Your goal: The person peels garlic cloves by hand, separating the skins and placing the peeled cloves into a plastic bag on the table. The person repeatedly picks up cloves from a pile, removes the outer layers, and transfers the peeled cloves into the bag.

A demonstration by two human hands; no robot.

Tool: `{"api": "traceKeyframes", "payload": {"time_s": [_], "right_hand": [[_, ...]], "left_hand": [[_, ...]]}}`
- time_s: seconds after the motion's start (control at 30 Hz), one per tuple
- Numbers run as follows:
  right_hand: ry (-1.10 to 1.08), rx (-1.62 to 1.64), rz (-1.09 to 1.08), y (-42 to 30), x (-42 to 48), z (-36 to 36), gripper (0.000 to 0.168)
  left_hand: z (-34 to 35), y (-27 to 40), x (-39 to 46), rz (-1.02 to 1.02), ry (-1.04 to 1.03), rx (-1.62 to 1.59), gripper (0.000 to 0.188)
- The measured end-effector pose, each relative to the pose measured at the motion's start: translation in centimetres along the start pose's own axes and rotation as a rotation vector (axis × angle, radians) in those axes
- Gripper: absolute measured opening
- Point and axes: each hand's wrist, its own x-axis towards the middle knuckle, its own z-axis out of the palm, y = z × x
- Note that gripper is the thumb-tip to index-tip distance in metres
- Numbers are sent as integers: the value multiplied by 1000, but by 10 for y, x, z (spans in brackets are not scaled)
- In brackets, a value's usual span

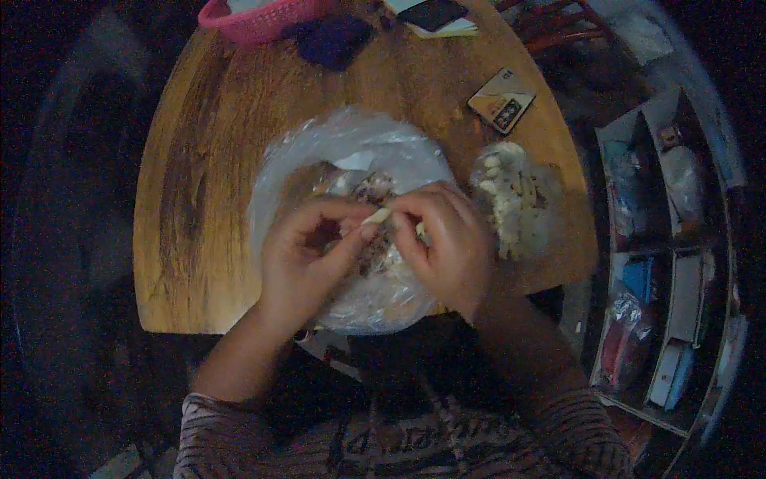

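Observation:
My left hand (305, 257) pinches a small pale piece (377, 216), which looks like a peeled garlic clove, between thumb and forefinger. The fingertips of my right hand (446, 239) meet at the other end of it. A second pale bit (421, 230) shows by the curled fingers of my right hand. Both hands hover over a spread clear plastic bag (359, 135), with brownish and purplish scraps (374, 185) lying on it, partly hidden by my fingers. Right of my right hand, several pale pieces (499, 185) lie in a heap on thin plastic.
The wooden table (191, 179) has a curved rim. At its far side are a pink basket (257, 27), a dark purple cloth (335, 42) and a dark item on papers (434, 15). A card-like flat object (502, 102) lies at the right. Beyond stands a loaded shelf (649, 251).

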Motion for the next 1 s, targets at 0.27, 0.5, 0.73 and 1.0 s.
{"api": "traceKeyframes", "payload": {"time_s": [0.27,0.5,0.73,1.0], "right_hand": [[49,-23,-35,13,3,0,23],[54,102,69,13,6,-4,20],[22,415,263,15,4,1,11],[28,584,362,15,4,2,11]], "left_hand": [[3,-6,19,-98,-51,-145,15],[4,-7,26,-93,-96,-252,14],[1,-11,28,-123,-145,-373,14],[1,-11,30,-130,-122,-362,18]]}}
